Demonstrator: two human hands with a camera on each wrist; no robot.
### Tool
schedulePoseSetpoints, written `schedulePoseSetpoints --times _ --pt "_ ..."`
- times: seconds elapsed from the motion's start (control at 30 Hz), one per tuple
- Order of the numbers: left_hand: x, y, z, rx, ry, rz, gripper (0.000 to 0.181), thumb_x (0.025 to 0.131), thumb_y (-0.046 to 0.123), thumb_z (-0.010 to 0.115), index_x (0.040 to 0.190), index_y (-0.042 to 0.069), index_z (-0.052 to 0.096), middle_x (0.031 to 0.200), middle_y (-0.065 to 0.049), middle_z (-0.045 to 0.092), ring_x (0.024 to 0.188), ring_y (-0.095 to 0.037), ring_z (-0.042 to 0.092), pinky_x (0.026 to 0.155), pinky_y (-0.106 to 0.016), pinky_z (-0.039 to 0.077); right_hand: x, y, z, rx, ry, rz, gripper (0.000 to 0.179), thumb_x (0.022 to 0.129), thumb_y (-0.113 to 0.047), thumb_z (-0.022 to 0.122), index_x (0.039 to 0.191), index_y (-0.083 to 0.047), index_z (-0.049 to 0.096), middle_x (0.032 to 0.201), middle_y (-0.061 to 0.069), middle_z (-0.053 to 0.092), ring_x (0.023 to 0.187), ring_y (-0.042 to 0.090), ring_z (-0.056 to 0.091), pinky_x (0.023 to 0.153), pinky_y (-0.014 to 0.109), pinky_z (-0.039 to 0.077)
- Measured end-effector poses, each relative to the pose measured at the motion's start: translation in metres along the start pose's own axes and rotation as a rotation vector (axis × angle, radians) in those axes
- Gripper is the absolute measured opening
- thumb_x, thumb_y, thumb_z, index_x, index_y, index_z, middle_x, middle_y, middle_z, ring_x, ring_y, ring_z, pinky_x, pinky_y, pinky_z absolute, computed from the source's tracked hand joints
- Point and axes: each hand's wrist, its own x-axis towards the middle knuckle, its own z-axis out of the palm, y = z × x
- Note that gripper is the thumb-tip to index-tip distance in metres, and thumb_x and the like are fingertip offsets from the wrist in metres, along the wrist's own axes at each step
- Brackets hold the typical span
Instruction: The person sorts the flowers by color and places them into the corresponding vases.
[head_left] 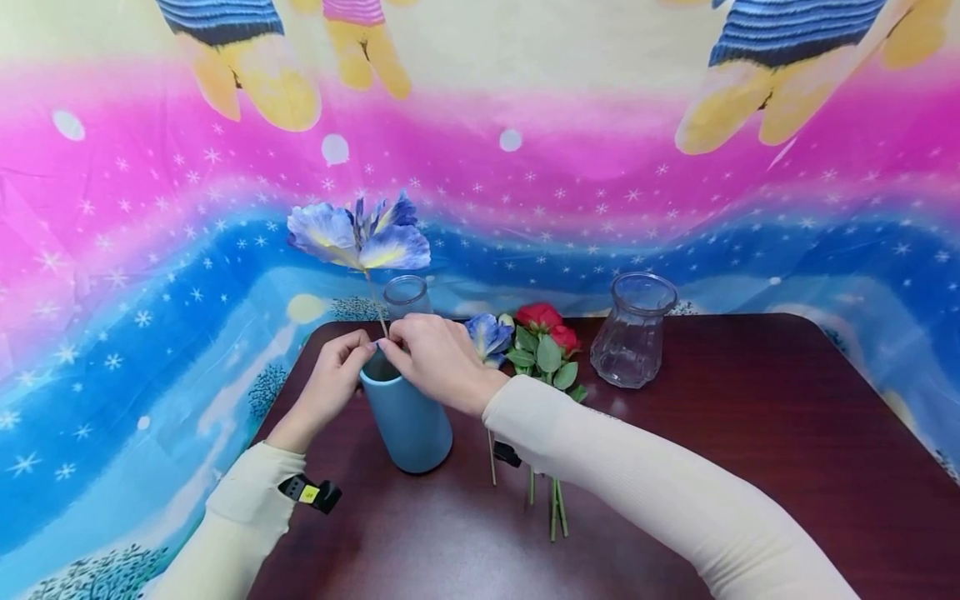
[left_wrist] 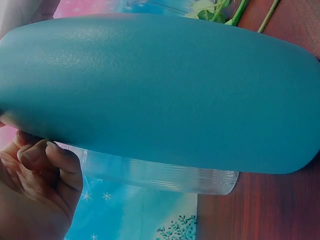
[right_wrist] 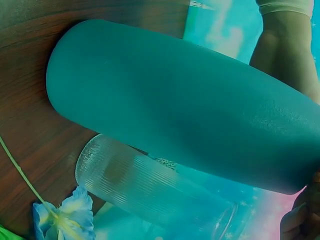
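A tall blue vase [head_left: 412, 425] stands on the table between my hands. My left hand [head_left: 330, 383] has its fingers curled at the left of the rim, thumb and forefinger pinching there; the left wrist view shows curled fingers [left_wrist: 55, 160] against the vase's side. My right hand [head_left: 442, 358] reaches across over the mouth, pinching the thin stem of a blue-and-yellow artificial iris [head_left: 360, 237]. The bloom rises upright above both hands. The stem's lower part is hidden behind the right hand and the rim.
Behind the blue vase stands a ribbed clear glass vase [head_left: 408, 292]. A second blue flower [head_left: 489, 335] and red roses [head_left: 542, 317] lie right of it, partly behind the right forearm. Farther right is a flared glass vase [head_left: 633, 342]. A printed cloth [head_left: 525, 192] hangs behind the table [head_left: 750, 400].
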Motion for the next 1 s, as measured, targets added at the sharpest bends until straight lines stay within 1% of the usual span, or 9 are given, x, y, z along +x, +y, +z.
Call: schedulePoseSetpoints --times 0.13,0.2,0.43,0.5,0.6,0.7,0.73,0.83,1.0 --pt "0.0 0.0 0.0 -0.004 0.001 -0.007 0.034 0.105 0.012 0.045 0.076 -0.005 0.046 0.058 -0.01 0.04 0.046 -0.013 0.044 0.046 -0.034 0.045 0.0 0.0 0.001 -0.01 -0.027 0.008 0.029 0.102 -0.032 0.06 0.075 -0.021 0.062 0.072 -0.006 0.056 0.059 0.009 0.05 0.048 0.023 0.038" --pt "-0.001 0.0 0.0 -0.005 -0.001 -0.008 0.034 0.105 0.012 0.045 0.076 -0.006 0.046 0.058 -0.011 0.041 0.046 -0.013 0.045 0.046 -0.034 0.045 0.0 0.0 0.002 -0.009 -0.034 0.016 0.026 0.101 -0.032 0.061 0.077 -0.021 0.063 0.073 -0.007 0.057 0.058 0.009 0.05 0.048 0.022 0.038" --pt "-0.001 0.0 0.0 -0.01 0.0 -0.02 0.034 0.105 0.013 0.045 0.077 -0.006 0.045 0.059 0.0 0.04 0.046 -0.011 0.044 0.046 -0.031 0.045 -0.001 0.002 0.002 -0.027 -0.025 0.023 0.024 0.1 -0.034 0.062 0.079 -0.021 0.067 0.076 -0.007 0.06 0.057 0.008 0.051 0.047 0.022 0.039" --pt "-0.001 0.0 0.0 -0.012 -0.002 -0.019 0.034 0.105 0.012 0.045 0.077 -0.006 0.045 0.059 0.0 0.041 0.046 -0.012 0.045 0.046 -0.031 0.045 -0.002 0.002 0.001 -0.032 -0.024 0.024 0.024 0.099 -0.035 0.062 0.08 -0.021 0.068 0.075 -0.007 0.06 0.056 0.008 0.05 0.045 0.022 0.038" --pt "-0.001 0.001 -0.001 -0.008 -0.003 -0.007 0.034 0.105 0.012 0.044 0.076 -0.005 0.044 0.058 0.002 0.039 0.045 -0.019 0.045 0.045 -0.031 0.045 -0.003 0.002 0.0 -0.029 -0.03 0.039 0.032 0.099 -0.037 0.062 0.073 -0.02 0.063 0.069 -0.005 0.055 0.052 0.009 0.047 0.042 0.021 0.034" --pt "0.0 0.001 -0.001 -0.001 0.004 0.009 0.035 0.105 0.012 0.045 0.074 -0.003 0.043 0.058 0.003 0.036 0.043 -0.025 0.043 0.044 -0.032 0.046 -0.005 0.003 -0.001 -0.036 -0.032 0.05 0.031 0.098 -0.037 0.064 0.073 -0.019 0.061 0.067 -0.004 0.053 0.053 0.009 0.047 0.043 0.022 0.033" --pt "0.0 0.001 -0.001 0.001 0.007 0.013 0.035 0.105 0.013 0.045 0.074 -0.003 0.042 0.058 0.004 0.035 0.043 -0.025 0.043 0.044 -0.032 0.046 -0.006 0.003 -0.001 -0.043 -0.031 0.05 0.03 0.098 -0.037 0.064 0.074 -0.018 0.061 0.067 -0.004 0.053 0.054 0.01 0.047 0.043 0.022 0.034" --pt "0.001 0.001 -0.001 0.004 0.011 0.018 0.035 0.105 0.013 0.045 0.073 -0.002 0.042 0.058 0.004 0.035 0.043 -0.021 0.043 0.044 -0.032 0.046 -0.009 0.004 -0.002 -0.067 -0.021 0.037 0.023 0.097 -0.036 0.066 0.081 -0.02 0.065 0.071 -0.005 0.056 0.058 0.009 0.049 0.045 0.023 0.036" --pt "0.001 0.0 0.0 0.002 0.008 0.009 0.035 0.106 0.012 0.044 0.073 -0.003 0.042 0.059 0.004 0.035 0.043 -0.023 0.041 0.044 -0.033 0.046 -0.014 0.005 -0.007 -0.049 -0.004 0.016 0.022 0.096 -0.036 0.068 0.082 -0.02 0.067 0.068 -0.006 0.055 0.056 0.008 0.048 0.046 0.022 0.034"
